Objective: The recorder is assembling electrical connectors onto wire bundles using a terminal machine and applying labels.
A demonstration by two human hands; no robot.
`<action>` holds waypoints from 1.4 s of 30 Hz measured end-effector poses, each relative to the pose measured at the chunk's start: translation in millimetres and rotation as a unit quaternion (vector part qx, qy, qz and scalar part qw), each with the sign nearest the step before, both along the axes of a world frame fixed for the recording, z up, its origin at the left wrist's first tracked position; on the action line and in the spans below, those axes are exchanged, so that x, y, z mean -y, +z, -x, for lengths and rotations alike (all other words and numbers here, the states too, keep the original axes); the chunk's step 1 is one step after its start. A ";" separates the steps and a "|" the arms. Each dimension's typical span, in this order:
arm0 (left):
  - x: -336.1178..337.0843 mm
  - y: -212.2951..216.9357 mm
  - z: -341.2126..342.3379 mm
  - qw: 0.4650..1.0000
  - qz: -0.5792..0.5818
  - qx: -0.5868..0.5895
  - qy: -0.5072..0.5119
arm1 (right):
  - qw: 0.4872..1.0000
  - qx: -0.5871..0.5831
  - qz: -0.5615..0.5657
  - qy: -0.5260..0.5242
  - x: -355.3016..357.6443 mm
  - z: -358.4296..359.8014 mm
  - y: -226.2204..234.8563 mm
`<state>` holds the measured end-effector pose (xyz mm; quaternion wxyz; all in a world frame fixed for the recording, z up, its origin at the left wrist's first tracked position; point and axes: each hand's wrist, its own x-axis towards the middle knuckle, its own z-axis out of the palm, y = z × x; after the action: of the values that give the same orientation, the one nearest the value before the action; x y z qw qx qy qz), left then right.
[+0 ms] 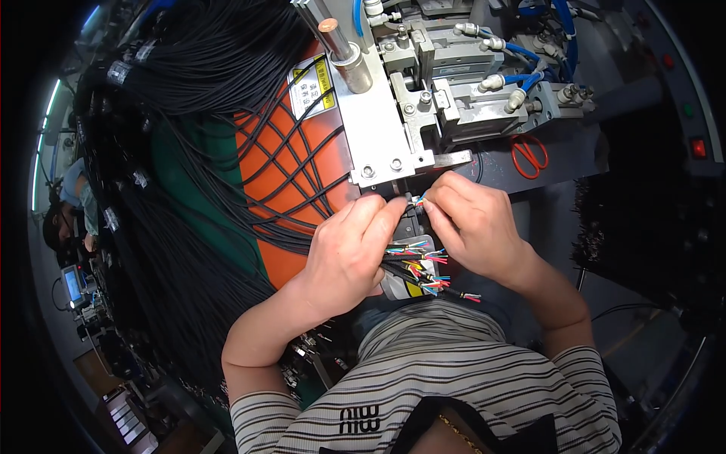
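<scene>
My left hand (348, 246) is closed around black cables, and their stripped ends (427, 281) fan out below it in red, blue, yellow and white wires. Its thumb and forefinger reach to the lower edge of a metal press fixture (386, 144). Opposite it, my right hand (476, 227) pinches the thin coloured wires (418, 200) of one cable end between thumb and forefinger. Both sets of fingertips nearly meet there, just in front of the fixture. The fingers hide much of that cable end.
Long black cables (204, 60) are heaped on the left, some crossing an orange surface (265, 163). Pneumatic cylinders (484, 106) with blue hoses stand behind the fixture. Red-handled scissors (529, 157) lie to the right. Another person (72, 197) is at the far left.
</scene>
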<state>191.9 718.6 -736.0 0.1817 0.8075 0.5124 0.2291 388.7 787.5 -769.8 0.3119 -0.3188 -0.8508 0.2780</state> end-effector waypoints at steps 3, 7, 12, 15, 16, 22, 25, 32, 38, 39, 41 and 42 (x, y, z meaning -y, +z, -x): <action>-3.8 0.3 -2.7 1.000 -0.023 -0.018 -0.002 | 1.000 -0.002 -0.009 -0.007 -2.1 0.0 -1.3; -6.9 2.3 -4.6 0.998 -0.025 -0.034 -0.035 | 0.999 0.019 -0.045 -0.013 -1.9 -1.6 -0.1; -3.5 5.7 -12.2 0.994 -0.038 -0.095 -0.046 | 0.991 0.099 -0.087 0.003 -0.3 -3.4 12.6; -3.3 7.1 -16.5 0.989 -0.052 -0.130 -0.044 | 0.990 0.130 -0.039 0.045 -8.8 -9.1 13.3; -1.7 6.9 -16.2 0.989 -0.052 -0.130 -0.044 | 0.990 0.130 -0.039 0.044 -5.9 -8.6 10.7; 7.0 9.5 -8.9 0.989 -0.068 -0.132 -0.026 | 0.999 -0.027 0.007 -0.015 6.1 -0.2 0.6; 13.0 12.1 4.3 0.995 -0.057 -0.081 0.002 | 0.997 -0.032 0.071 -0.005 6.9 3.7 5.9; 28.0 14.6 32.4 0.988 -0.133 -0.048 0.069 | 0.988 -0.019 0.154 -0.011 5.5 6.8 22.2; 24.7 16.5 33.1 0.982 -0.140 -0.095 0.081 | 0.957 -0.091 0.264 0.083 23.3 5.9 48.9; 24.4 17.3 32.6 0.984 -0.133 -0.092 0.073 | 0.954 -0.140 0.231 0.130 25.4 9.6 47.1; 26.7 19.3 31.0 0.989 -0.128 -0.051 0.060 | 0.951 -0.188 0.177 0.169 29.9 14.7 41.6; 28.1 18.9 30.3 0.991 -0.122 -0.010 0.048 | 0.951 -0.187 0.178 0.169 30.6 15.5 38.4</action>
<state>161.6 690.4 -717.1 0.0656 0.8003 0.5206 0.2901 373.2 756.9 -731.4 0.3526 -0.1628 -0.7553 0.5280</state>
